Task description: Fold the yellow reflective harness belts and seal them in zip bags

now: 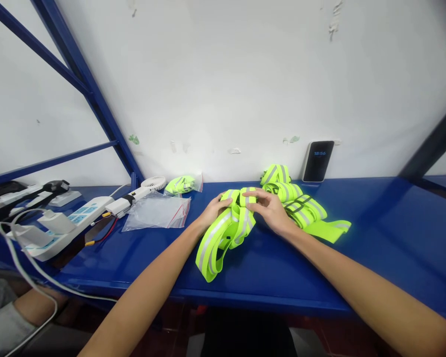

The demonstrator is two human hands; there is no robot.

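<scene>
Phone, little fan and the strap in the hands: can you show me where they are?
Phone (318, 163): head view, on its dark screen.
Fan (153, 183): head view, on its round grille.
Strap (214, 234): head view, on its looped band.

A phone (318, 161) reading 18:56 leans against a scuffed white wall (223, 89), right of center, its foot on a blue table (379, 213). At left, a small white fan (153, 183) lies near a power strip (79, 217) fitted with white chargers (57, 222). Blue bars (100, 104) cross the upper left; another person's leg (5, 325) shows lower left.
</scene>
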